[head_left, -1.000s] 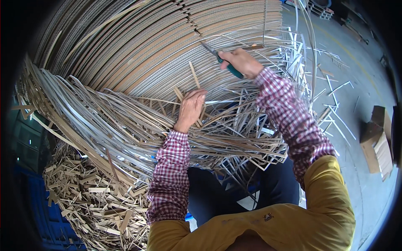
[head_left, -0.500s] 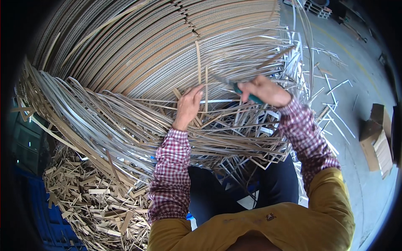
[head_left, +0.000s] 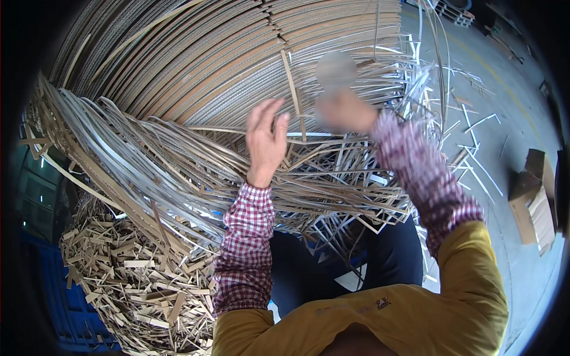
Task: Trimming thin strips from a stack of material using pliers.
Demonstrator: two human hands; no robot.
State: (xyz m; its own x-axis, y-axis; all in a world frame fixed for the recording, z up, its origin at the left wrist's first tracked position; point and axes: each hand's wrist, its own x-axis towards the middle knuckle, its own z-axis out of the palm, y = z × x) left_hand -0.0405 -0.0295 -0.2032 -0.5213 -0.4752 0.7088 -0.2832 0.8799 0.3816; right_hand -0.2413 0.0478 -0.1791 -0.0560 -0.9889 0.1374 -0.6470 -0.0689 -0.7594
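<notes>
My left hand (head_left: 267, 139) is raised over the tangled cardboard strips (head_left: 332, 172), fingers apart and nothing between them. A narrow upright tan strip (head_left: 293, 92) stands just beyond its fingertips. To the right, my right hand (head_left: 347, 111) is smeared by motion, with its fingers curled in. It had a green-handled knife in it a moment before; now blur hides the tool. In front of both hands rises a big stack of corrugated cardboard sheets (head_left: 225, 71), edges facing me, with long pale strips hanging from it.
A heap of short cardboard scraps (head_left: 142, 273) lies at the lower left, beside blue crates (head_left: 59, 296). Bunched long strips (head_left: 142, 163) droop across the left. An opened cardboard box (head_left: 532, 202) stands on the grey floor at right, where loose strips (head_left: 472, 139) are scattered.
My left hand has lifted off the strips and its fingers have spread. My right hand has moved up and left, toward the stack, and the green handle no longer shows.
</notes>
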